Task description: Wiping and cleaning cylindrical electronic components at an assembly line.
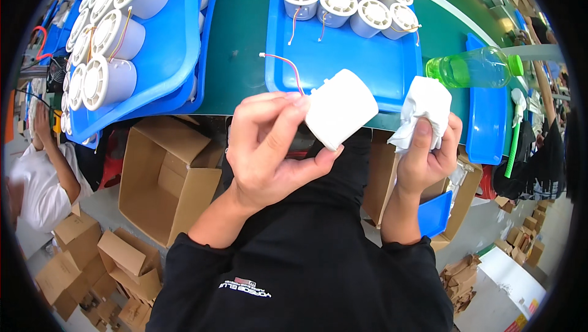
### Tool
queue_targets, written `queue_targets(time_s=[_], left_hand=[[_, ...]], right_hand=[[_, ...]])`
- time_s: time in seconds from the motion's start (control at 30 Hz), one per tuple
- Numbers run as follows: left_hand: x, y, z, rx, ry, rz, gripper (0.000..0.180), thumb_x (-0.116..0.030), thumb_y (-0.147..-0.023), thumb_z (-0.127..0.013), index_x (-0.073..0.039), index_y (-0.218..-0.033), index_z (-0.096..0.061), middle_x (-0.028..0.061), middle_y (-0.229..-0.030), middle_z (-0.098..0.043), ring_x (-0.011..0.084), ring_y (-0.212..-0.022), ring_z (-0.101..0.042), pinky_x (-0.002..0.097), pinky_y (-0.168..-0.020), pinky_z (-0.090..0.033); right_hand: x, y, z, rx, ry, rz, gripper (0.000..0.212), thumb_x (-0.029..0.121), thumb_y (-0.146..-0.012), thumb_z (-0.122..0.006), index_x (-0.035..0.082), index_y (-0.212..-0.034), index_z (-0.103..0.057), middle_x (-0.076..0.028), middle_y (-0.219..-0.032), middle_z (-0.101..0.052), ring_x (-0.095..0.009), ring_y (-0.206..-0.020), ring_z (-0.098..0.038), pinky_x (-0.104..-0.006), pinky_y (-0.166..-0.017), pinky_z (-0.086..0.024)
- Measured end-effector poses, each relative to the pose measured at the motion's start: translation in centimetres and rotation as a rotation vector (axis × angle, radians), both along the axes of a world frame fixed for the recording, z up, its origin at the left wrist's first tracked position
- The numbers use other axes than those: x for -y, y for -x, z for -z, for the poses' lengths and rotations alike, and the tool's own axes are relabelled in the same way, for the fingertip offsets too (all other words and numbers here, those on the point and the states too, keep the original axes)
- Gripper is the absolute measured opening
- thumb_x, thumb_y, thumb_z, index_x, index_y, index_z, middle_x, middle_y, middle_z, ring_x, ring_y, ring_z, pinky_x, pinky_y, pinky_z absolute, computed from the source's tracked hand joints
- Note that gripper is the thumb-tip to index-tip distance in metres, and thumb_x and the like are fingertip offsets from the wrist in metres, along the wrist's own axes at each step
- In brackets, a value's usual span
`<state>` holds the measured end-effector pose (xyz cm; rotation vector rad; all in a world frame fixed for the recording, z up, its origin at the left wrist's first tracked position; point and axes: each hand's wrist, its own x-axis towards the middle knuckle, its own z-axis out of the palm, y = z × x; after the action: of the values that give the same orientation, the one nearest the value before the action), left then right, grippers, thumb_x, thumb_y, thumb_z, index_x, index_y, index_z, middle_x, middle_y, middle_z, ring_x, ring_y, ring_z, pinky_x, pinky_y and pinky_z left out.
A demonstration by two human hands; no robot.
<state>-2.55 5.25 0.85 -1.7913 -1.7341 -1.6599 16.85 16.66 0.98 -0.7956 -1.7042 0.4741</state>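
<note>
On the left I see the left tray (pixel 174 50), carrying white units (pixel 110 83). The left hand (pixel 263 148) has its grip around one white unit (pixel 346 111) at the desk's (pixel 236 63) near edge, its wire (pixel 288 64) reaching left. Beyond it, the middle tray (pixel 367 56) bears more units at its far end. The right hand (pixel 429 157) has its grip pinching a white wipe (pixel 427 102); farther right I see a green-capped bottle (pixel 474 67).

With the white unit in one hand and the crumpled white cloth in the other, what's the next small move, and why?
Probably bring the white cloth over to the white unit: the left hand pinches the unit between thumb and fingers, leaving most of its smooth surface exposed, while the right hand holds the cloth apart from it.
</note>
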Motion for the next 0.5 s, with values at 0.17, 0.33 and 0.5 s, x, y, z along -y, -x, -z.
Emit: queue_targets(time_s=[0.17, 0.33, 0.5], left_hand=[[0.0, -0.6, -0.3, -0.135, -0.121, 0.029, 0.053, -0.004, -0.058, -0.084, 0.003, -0.107, -0.065, 0.0127, -0.105, -0.057, 0.0301, -0.09, -0.062, 0.036, -0.074, -0.055], [0.1, -0.6, -0.4, -0.165, -0.146, 0.056, 0.052, -0.002, -0.057, -0.083, 0.002, -0.106, -0.067, 0.0124, -0.105, -0.057, 0.0301, -0.091, -0.062, 0.0358, -0.074, -0.055], [0.2, -0.7, -0.3, -0.196, -0.125, 0.069, 0.052, 0.0, -0.057, -0.082, 0.002, -0.106, -0.067, 0.0123, -0.107, -0.057, 0.0299, -0.091, -0.062, 0.0344, -0.073, -0.056]], right_hand=[[-0.1, -1.0, -0.2, -0.021, -0.012, -0.021, 0.015, 0.0, -0.082, -0.069, -0.003, -0.097, -0.066, -0.01, -0.094, -0.061, -0.02, -0.085, -0.057, -0.0285, -0.073, -0.044], [0.1, -1.2, -0.7, -0.034, -0.007, -0.032, 0.015, -0.001, -0.081, -0.068, -0.003, -0.096, -0.065, -0.011, -0.093, -0.061, -0.021, -0.084, -0.056, -0.0299, -0.073, -0.044], [1.2, -0.4, -2.9, 0.07, -0.236, -0.32, 0.026, 0.002, -0.068, -0.075, 0.001, -0.092, -0.066, -0.008, -0.088, -0.056, -0.023, -0.075, -0.053, -0.0343, -0.065, -0.043]])
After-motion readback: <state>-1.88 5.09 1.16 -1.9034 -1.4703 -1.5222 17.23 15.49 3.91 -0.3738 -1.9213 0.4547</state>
